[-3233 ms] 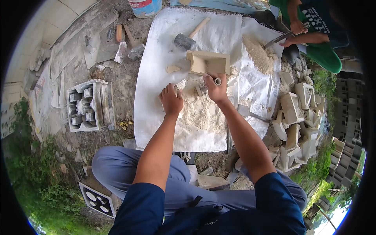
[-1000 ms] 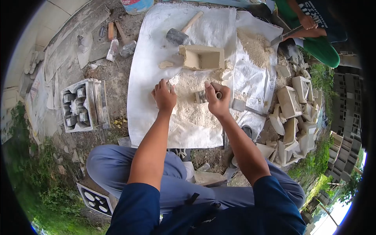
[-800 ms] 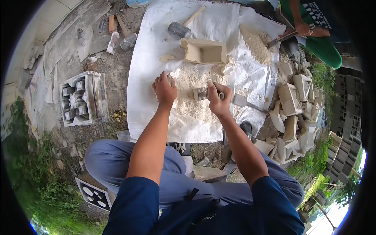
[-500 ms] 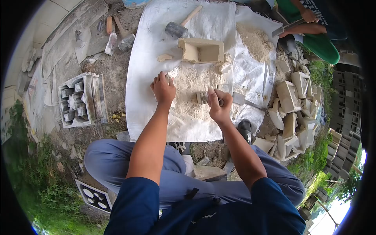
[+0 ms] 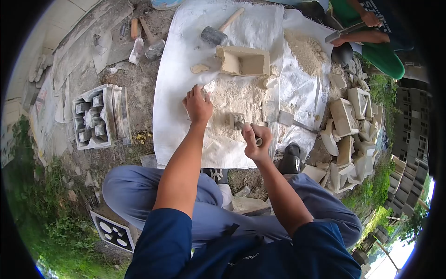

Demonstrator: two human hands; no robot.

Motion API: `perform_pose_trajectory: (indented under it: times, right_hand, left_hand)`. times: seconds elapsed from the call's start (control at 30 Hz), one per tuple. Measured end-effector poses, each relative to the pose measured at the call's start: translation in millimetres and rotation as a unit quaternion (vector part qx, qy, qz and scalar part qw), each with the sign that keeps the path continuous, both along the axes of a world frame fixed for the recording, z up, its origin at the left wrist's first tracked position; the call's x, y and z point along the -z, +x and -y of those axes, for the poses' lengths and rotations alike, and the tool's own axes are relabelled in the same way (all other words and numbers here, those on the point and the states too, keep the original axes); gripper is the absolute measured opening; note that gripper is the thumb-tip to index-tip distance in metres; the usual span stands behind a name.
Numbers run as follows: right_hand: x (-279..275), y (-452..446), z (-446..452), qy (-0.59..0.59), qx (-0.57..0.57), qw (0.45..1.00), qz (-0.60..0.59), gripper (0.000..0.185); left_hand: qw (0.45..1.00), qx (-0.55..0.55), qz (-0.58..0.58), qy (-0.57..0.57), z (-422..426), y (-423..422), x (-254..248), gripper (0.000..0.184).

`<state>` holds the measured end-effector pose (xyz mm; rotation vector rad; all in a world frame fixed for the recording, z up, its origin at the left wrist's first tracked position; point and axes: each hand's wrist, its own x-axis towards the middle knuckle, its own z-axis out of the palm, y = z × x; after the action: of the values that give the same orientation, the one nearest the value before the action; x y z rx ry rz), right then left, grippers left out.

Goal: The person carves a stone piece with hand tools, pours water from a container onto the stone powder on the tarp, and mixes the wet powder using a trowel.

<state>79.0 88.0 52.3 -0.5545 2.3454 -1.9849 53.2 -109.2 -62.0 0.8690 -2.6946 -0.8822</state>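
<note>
- While both arms are pointing toward twelve o'clock, the right hand [image 5: 256,141] is gripping a short hammer-like tool [image 5: 236,122] at five o'clock of the pale rubble [image 5: 241,95]; its fingers are closing round the handle, thumb lying along it.
- The tool's head is sitting over the rubble's near part; cannot tell whether it is touching.
- Handling, my judgement: a firm, unstrained wrist and the head meeting the lumps squarely should be scattering less grit.
- The left hand [image 5: 199,105] is resting at nine o'clock by the rubble's edge, fingers narrowly curling; cannot tell whether they are holding anything.
- Also judgement: those fingers should be staying well outside the head's path.
- The rubble is spreading across the middle of a white sheet [image 5: 172,102]; working inward from its edges would probably be keeping crumbs on the cloth.
- At three o'clock, a flat-bladed tool [image 5: 285,118] is lying near the right hand; leaving room around it seems wise.
- At twelve, an open pale box [image 5: 227,66] is standing just beyond the rubble, its rim looking chipped at the left.
- At eleven, a black-headed mallet [image 5: 213,36] is lying beyond the box.
- Farther out, a grimy mould [image 5: 111,116] is sitting at nine; broken blocks [image 5: 341,118] are piling up between three and four.
- At two, a co-worker's hand [image 5: 370,18] is holding a long metal tool [image 5: 341,33].
</note>
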Motion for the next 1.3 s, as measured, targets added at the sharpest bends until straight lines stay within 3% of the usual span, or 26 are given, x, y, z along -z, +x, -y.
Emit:
perform_pose_trajectory:
  times: [0.07, 0.13, 0.2, 0.27, 0.3, 0.33, 0.4, 0.53, 0.7, 0.87, 0.93, 0.97, 1.0, 1.03, 1.07, 1.1, 1.3]
  right_hand:
    - [12, -12, 3, -0.015, 0.008, 0.998, 0.065, 0.048]
    - [-20, -13, 13, -0.027, 0.022, 0.998, 0.053, 0.048]
    - [-19, 1, 6, -0.053, 0.027, 0.997, -0.055, 0.049]
    - [3, 7, 2, -0.017, 0.042, 0.997, 0.062, 0.05]
    - [26, 2, -4, -0.038, 0.031, 0.996, 0.073, 0.051]
    - [15, -15, -6, -0.041, 0.037, 0.997, 0.057, 0.051]
    - [-5, -43, -14, -0.186, 0.057, 0.962, 0.193, 0.05]
    - [-10, -79, -77, -0.329, 0.229, 0.893, 0.202, 0.048]
    - [-6, -111, -157, -0.39, 0.366, 0.821, 0.2, 0.047]
    - [23, -152, -220, -0.424, 0.367, 0.801, 0.209, 0.044]
    - [41, -164, -239, -0.46, 0.406, 0.734, 0.29, 0.035]
    - [65, -165, -259, -0.43, 0.389, 0.759, 0.297, 0.014]
    - [64, -161, -261, -0.43, 0.389, 0.759, 0.297, 0.014]
    - [66, -155, -262, -0.335, 0.387, 0.806, 0.298, 0.011]
    - [67, -148, -264, -0.236, 0.382, 0.844, 0.295, 0.021]
    - [69, -142, -269, -0.227, 0.359, 0.845, 0.325, 0.038]
    - [89, -116, -295, -0.333, 0.355, 0.795, 0.362, 0.038]
  left_hand:
    - [0.999, -0.003, -0.04, -0.015, -2, -1, 4, 0.032]
    - [0.999, -0.001, -0.041, -0.009, -1, 0, 5, 0.032]
    - [1.0, -0.005, -0.03, -0.007, 3, -6, 0, 0.033]
    - [1.0, 0.003, -0.01, 0.005, -5, 9, -4, 0.034]
    - [1.0, 0.004, -0.002, 0.002, -5, 6, -3, 0.033]
    - [1.0, 0.002, 0.001, -0.003, -3, 0, 1, 0.032]
    - [1.0, 0.004, -0.023, -0.02, -4, 0, 6, 0.031]
    - [0.998, 0.002, -0.053, -0.023, -3, 5, 2, 0.03]
    - [0.998, 0.022, -0.056, -0.034, -3, 3, 9, 0.031]
    - [0.998, 0.035, -0.039, -0.027, -3, 2, 6, 0.031]
    - [0.998, 0.039, -0.035, -0.032, -1, 1, 10, 0.031]
    - [0.998, 0.038, -0.037, -0.033, 0, -1, 11, 0.031]
    - [0.998, 0.034, -0.03, -0.035, 0, -1, 12, 0.031]
    - [0.999, 0.029, -0.022, -0.037, 0, 1, 13, 0.032]
    - [0.999, 0.031, -0.021, -0.036, 0, 1, 14, 0.032]
    - [0.998, 0.038, -0.015, -0.046, 1, 2, 14, 0.032]
    - [0.986, 0.106, -0.055, -0.118, -3, 5, 6, 0.033]
